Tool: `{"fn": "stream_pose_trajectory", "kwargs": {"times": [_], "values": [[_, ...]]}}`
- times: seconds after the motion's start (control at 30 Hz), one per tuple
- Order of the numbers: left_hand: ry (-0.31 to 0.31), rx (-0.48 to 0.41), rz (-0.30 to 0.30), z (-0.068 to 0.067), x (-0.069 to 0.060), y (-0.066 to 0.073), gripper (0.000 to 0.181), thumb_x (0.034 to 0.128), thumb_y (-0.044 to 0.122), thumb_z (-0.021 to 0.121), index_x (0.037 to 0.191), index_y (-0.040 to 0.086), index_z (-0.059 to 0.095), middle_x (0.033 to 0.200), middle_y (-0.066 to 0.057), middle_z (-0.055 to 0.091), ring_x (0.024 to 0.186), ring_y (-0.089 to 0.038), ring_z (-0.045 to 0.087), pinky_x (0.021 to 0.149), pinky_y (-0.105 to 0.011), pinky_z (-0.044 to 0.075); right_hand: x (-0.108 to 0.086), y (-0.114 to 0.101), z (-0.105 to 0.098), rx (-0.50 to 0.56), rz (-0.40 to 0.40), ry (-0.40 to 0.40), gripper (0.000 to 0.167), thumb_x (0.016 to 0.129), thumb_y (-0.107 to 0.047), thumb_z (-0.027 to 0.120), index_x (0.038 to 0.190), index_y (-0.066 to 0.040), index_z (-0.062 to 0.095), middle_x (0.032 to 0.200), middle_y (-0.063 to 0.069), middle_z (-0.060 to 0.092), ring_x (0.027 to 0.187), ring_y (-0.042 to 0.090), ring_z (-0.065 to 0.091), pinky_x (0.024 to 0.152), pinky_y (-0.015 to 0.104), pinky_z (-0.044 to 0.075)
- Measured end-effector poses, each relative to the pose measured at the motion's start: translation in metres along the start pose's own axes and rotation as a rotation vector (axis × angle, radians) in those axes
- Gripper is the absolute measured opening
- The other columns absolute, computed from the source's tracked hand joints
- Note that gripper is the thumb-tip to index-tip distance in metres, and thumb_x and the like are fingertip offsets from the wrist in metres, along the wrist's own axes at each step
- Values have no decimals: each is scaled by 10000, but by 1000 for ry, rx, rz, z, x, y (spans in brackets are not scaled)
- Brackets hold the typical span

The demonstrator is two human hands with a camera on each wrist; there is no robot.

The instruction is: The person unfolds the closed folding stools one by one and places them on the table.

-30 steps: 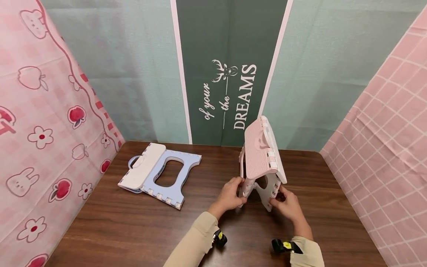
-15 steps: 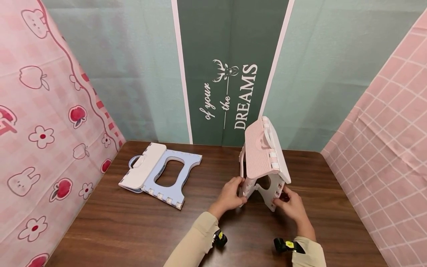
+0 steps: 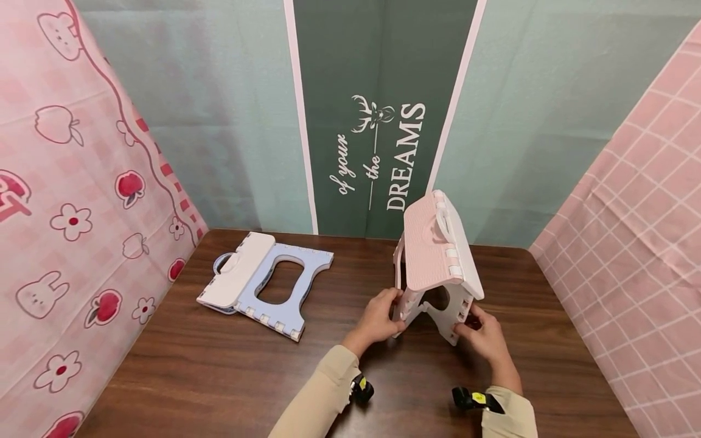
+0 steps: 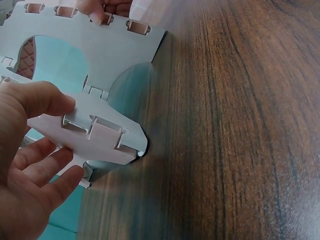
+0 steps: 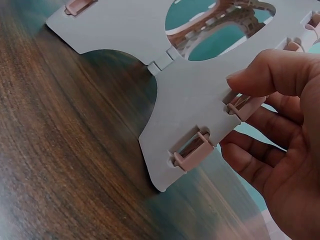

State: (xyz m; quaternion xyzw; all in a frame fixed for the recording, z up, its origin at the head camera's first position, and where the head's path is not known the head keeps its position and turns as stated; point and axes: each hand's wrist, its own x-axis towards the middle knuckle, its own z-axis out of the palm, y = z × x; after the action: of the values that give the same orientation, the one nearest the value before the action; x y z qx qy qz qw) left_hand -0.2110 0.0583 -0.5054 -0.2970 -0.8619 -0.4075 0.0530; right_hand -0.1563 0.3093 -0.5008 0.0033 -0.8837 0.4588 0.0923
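Observation:
A pink and white folding stool stands upright on the table, right of the middle. Its two seat halves slope down from a ridge with a handle, like a roof, so it is partly unfolded. My left hand pinches the lower left leg edge, thumb on the hinged side. At the lower right leg, my right hand grips the edge. In the right wrist view its thumb lies on the white folding end panel, with fingers behind. The left wrist view shows the white panel bent at its middle hinges.
A blue and white folding stool lies folded flat on the brown wooden table, left of the middle. Behind the table hangs a green curtain. Pink patterned cloths flank both sides.
My right hand has moved to the right with the right leg, and the stool's seat halves and legs have spread wider. My left hand has stayed nearly in place.

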Motion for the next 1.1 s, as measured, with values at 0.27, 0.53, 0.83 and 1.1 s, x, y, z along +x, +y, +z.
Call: {"fn": "stream_pose_trajectory", "kwargs": {"times": [0.27, 0.53, 0.83, 1.1], "values": [[-17, -4, -4, -2, 1, 3, 592, 636, 91, 754, 1187, 46, 542, 1080, -46, 570, 968, -147, 572, 810, -196, 438, 0, 5, -4, 17, 5, 8, 395, 726, -8, 711, 1096, 56, 590, 897, 159, 644, 744, 104, 561, 604, 240, 466], [-39, -1, -13, -2, 3, 2, 601, 648, 88, 751, 1206, 48, 533, 1094, -48, 567, 984, -145, 565, 826, -199, 431, 2, 9, -7, 41, -5, 29, 385, 716, 16, 696, 1084, 51, 589, 881, 149, 645, 738, 56, 565, 615, 226, 472], [-38, -18, 3, -2, 3, -1, 583, 657, 75, 733, 1204, 53, 533, 1093, -48, 571, 978, -138, 567, 823, -192, 431, 1, 10, -10, 44, 12, 29, 362, 720, 20, 690, 1070, 42, 603, 910, 150, 644, 756, 62, 568, 623, 228, 476], [-31, -35, 1, -2, 3, -2, 567, 659, 69, 730, 1192, 60, 538, 1076, -43, 575, 962, -135, 569, 812, -190, 434, -4, -14, -16, 42, 36, 17, 357, 727, 53, 667, 1076, 75, 598, 924, 190, 636, 751, 88, 559, 612, 236, 472]]}}
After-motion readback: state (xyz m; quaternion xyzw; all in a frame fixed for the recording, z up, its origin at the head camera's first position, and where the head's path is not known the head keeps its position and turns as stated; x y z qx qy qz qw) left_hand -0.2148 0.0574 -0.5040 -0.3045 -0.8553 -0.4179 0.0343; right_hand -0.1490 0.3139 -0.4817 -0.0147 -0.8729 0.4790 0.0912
